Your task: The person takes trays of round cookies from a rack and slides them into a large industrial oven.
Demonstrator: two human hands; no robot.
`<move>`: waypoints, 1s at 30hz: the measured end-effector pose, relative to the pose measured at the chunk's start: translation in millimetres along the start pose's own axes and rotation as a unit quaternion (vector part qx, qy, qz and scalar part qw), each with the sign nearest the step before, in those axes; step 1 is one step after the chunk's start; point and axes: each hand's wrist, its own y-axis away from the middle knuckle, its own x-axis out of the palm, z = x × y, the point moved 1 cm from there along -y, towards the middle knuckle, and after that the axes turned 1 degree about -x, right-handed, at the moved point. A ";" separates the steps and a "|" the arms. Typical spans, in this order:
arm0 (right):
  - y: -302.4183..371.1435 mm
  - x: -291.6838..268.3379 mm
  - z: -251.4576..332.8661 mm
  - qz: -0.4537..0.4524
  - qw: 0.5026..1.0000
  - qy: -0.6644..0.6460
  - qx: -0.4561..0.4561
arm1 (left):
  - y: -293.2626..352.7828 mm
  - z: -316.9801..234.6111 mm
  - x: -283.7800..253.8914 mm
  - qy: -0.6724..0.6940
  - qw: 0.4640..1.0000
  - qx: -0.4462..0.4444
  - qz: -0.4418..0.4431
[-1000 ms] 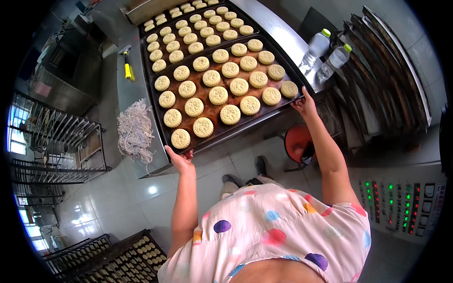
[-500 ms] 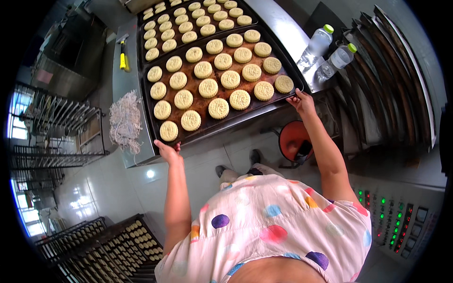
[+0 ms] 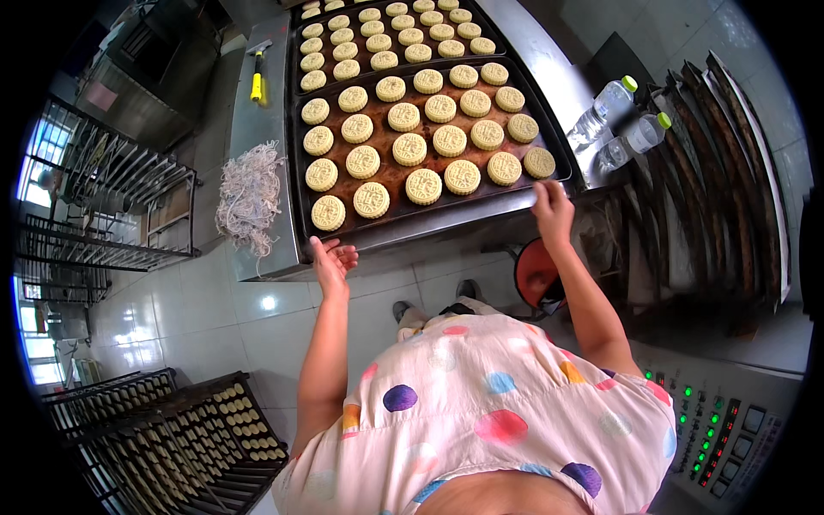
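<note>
A dark baking tray (image 3: 390,176) holds rows of round, pale mooncakes (image 3: 409,149) with patterned tops. It lies on a metal table, its near edge toward me. At the tray's near left corner is my left hand (image 3: 335,264), palm turned inward, fingers apart and holding nothing. By the near right corner, my right hand (image 3: 554,213) has its fingers curled in, slightly blurred, with nothing visible in them. Directly behind, a second tray (image 3: 348,92) of similar mooncakes sits against the first one.
A yellow-handled scraper (image 3: 257,81) and a bundle of whitish strings (image 3: 249,197) lie on the table's left side. Two bottles (image 3: 608,107) stand at right, beside upright stacked trays (image 3: 712,172). A red stool (image 3: 539,273) is below the table; a loaded rack (image 3: 189,438) stands lower left.
Both hands have let go of the tray's near corners and drawn slightly back from it. The tray, table and bottles appear shifted right in the picture as the view moved.
</note>
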 end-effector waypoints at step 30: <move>-19.1 186.2 88.6 0.336 0.758 0.450 -0.333 | -59.4 -75.1 -62.2 -0.581 0.641 0.482 -0.140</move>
